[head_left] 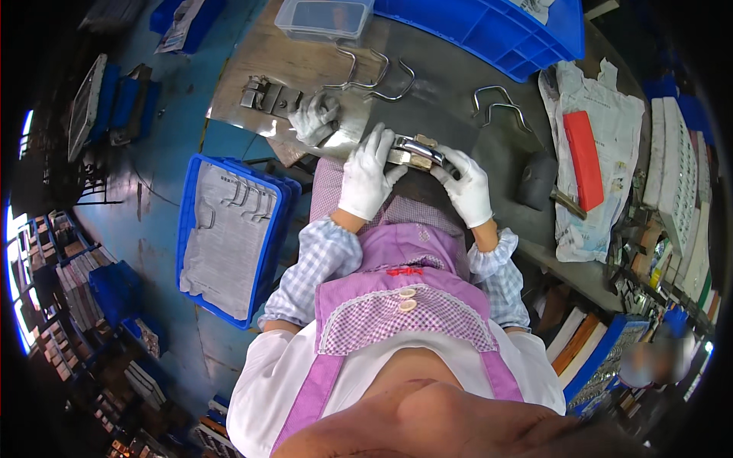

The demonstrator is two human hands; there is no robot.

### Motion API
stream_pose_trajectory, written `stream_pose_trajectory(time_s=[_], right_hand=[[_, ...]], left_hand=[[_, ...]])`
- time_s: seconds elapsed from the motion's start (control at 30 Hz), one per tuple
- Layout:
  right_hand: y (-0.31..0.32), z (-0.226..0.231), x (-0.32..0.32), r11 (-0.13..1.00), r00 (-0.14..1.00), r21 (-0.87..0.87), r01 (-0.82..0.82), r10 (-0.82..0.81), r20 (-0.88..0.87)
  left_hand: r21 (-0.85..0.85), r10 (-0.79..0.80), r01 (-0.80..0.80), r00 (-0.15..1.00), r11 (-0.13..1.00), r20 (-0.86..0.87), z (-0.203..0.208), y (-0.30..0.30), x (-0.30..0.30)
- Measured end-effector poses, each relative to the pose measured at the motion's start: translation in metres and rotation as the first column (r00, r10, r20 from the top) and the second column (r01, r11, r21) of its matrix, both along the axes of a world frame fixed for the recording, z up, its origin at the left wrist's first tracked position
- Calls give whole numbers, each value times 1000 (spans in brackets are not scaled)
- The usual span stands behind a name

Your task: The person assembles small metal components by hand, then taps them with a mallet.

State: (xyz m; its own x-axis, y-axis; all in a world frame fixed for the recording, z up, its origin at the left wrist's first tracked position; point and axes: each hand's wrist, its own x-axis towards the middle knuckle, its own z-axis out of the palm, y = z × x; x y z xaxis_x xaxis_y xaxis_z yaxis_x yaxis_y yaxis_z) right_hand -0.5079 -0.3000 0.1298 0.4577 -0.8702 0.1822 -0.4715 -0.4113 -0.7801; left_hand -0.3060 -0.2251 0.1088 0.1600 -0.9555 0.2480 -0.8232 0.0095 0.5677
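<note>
Both my hands wear white gloves and meet at the near edge of the metal-topped workbench. My left hand presses down on the left end of a shiny curved metal handle that rests on small tan blocks. My right hand grips the right end of the same handle. Several bent metal handles lie further back on the bench, and two more handles lie to the right. A crumpled spare white glove lies to the left of my hands, beside a grey metal fixture.
A blue crate lined with paper and holding several handles stands at my lower left. A mallet lies at right, next to newspaper with a red block. A big blue bin and a clear plastic box stand at the back.
</note>
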Motion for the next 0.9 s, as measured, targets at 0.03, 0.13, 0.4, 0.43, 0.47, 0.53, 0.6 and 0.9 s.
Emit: stream_pose_trajectory(time_s=[0.03,0.13,0.4,0.43,0.47,0.53,0.6,0.9], right_hand=[[-1,4,-3,996,999,89,-8,5,36],[-1,-31,-17,973,960,196,123,-166,225],[19,-65,-26,953,985,-252,170,-172,15],[18,-64,-28,960,987,-232,157,-160,9],[17,-65,-29,961,985,-217,172,-169,32],[17,-63,-21,946,983,-270,181,-183,17],[10,-69,-20,891,983,-431,143,-180,-47],[-7,-66,0,951,930,30,307,-307,203]], left_hand=[[-29,40,-39,999,999,8,-9,2,-9],[-28,85,-87,995,996,-44,-25,15,-19],[-165,39,-53,995,985,-88,-38,5,-7],[-166,37,-51,996,985,-84,-40,4,-3],[-170,9,-28,994,985,-108,-42,3,1],[-215,6,-31,994,976,-113,-47,-1,3],[-275,27,-40,998,960,-53,-54,-15,7],[-15,125,-129,980,991,-152,-30,-46,18]])
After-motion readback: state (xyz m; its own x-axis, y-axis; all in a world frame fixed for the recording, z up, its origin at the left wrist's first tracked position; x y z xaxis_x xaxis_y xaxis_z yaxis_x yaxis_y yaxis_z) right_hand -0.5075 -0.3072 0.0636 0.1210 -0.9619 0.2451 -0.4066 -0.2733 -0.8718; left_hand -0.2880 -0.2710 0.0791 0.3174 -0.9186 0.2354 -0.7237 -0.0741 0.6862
